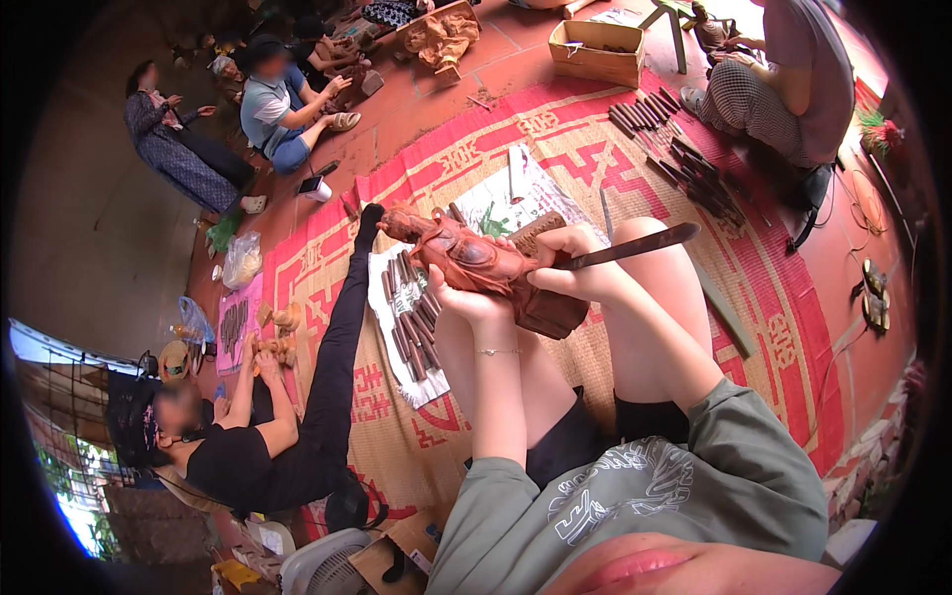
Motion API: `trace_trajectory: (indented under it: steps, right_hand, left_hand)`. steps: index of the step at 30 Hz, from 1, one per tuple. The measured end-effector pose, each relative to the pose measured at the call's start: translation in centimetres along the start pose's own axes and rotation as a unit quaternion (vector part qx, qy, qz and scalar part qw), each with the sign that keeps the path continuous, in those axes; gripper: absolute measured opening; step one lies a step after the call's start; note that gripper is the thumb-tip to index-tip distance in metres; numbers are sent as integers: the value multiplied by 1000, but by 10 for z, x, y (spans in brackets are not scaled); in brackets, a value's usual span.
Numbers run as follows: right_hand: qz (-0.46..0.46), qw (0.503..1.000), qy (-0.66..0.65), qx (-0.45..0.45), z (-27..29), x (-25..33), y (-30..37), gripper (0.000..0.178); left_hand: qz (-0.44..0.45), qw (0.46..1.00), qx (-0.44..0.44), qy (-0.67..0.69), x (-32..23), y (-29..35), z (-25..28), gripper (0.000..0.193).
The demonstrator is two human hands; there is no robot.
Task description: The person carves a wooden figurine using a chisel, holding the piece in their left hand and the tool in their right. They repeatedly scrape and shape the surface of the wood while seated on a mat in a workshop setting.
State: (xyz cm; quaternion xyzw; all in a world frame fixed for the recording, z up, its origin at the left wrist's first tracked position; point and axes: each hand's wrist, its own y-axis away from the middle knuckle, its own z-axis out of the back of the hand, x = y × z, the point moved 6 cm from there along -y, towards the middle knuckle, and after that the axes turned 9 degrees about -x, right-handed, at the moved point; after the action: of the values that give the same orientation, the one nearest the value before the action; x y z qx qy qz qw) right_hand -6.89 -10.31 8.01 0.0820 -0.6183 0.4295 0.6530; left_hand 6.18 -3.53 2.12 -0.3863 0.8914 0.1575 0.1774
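Observation:
A reddish-brown carved wooden figure (466, 253) lies tilted above my bare knees, its head toward the upper left and its blocky base toward the lower right. My left hand (468, 297) is closed round its underside. Close to the base, my right hand (577, 263) grips a carving tool (640, 244), whose long dark end sticks out to the right. The tool's working tip is hidden by my fingers and the figure. Just left of my knees, a white cloth (428, 385) bears several carving tools with brown handles.
A red-and-tan woven mat (342, 327) covers the floor. More carving tools (694, 178) lie at the right, near a seated person. A wooden box (597, 55) stands at the back. On the left, a person in black (243, 461) stretches a leg beside me and handles pale carvings.

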Motion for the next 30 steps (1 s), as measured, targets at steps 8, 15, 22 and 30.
trace_trajectory:
  steps: [8,15,22,30]
  right_hand:
    - [26,997,-56,-40,-8,1,0,22]
    - [-15,991,-117,-69,3,-10,-5,20]
    - [-35,997,-69,12,1,-15,0,26]
    - [2,997,-77,3,-1,-13,-3,22]
  left_hand:
    - [-22,999,-28,25,-3,-4,5,66]
    - [-14,1000,-3,-13,-4,-2,1,64]
    - [-5,999,-28,20,-3,2,-2,64]
    - [6,998,-47,27,-1,1,0,67]
